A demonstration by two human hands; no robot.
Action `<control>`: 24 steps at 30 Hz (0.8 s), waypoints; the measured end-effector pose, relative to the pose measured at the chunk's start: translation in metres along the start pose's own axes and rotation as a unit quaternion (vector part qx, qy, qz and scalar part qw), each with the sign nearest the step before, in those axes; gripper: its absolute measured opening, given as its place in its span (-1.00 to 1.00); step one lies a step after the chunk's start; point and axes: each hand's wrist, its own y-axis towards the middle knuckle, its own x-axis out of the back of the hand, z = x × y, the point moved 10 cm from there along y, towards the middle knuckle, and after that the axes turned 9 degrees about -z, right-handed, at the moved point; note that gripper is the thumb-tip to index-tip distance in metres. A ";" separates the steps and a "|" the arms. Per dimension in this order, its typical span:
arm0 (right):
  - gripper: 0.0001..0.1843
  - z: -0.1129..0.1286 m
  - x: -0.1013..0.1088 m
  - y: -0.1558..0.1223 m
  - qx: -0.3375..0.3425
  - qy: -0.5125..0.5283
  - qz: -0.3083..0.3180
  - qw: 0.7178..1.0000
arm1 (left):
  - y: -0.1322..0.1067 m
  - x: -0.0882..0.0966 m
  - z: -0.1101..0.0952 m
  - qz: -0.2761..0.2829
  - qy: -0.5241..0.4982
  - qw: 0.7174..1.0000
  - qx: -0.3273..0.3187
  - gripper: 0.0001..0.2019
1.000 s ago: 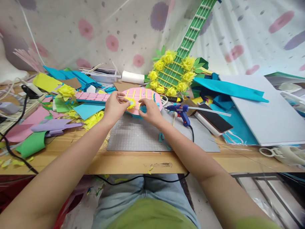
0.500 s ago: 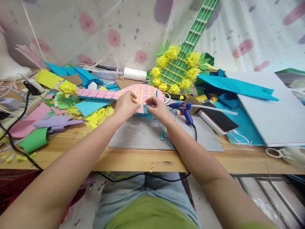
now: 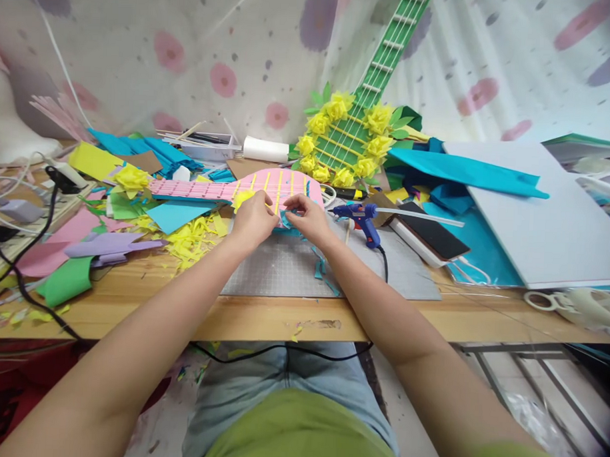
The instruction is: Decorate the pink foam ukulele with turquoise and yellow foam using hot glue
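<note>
A pink paper guitar (image 3: 296,181) with blue sides and yellow strips lies across the work surface, its neck pointing left. Over the lower edge of its body, my left hand (image 3: 255,219) has its fingers pinched together; anything between them is too small to make out. A yellow paper flower (image 3: 243,198) shows just behind that hand, on the guitar. Close by on the right, my right hand (image 3: 308,218) curls its fingers onto a crumpled blue paper scrap (image 3: 286,218) at the guitar's edge. The fingertips of both hands are near each other.
A blue glue gun (image 3: 360,217) lies right of my hands on a grey cutting mat (image 3: 263,270). Behind stands a green paper guitar (image 3: 378,74) ringed with yellow flowers. Paper scraps (image 3: 184,237) cover the left; a phone (image 3: 430,229) and scissors (image 3: 545,301) lie right.
The view has shifted slightly. The yellow flower behind my left hand now shows, and the left fingertips have dipped a little toward the guitar's edge. My right hand stays at the blue scrap.
</note>
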 end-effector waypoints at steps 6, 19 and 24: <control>-0.79 0.001 0.000 -0.001 0.002 -0.002 0.005 1.000 | 0.009 0.002 -0.003 -0.006 0.023 1.000 -0.005 -0.79; -0.79 0.003 0.001 -0.001 0.006 -0.001 0.002 1.000 | 0.014 -0.004 -0.008 0.025 0.095 0.995 -0.006 -0.77; -0.79 0.002 0.001 -0.001 0.006 0.004 0.002 1.000 | 0.016 -0.007 -0.006 0.026 0.092 0.995 -0.003 -0.76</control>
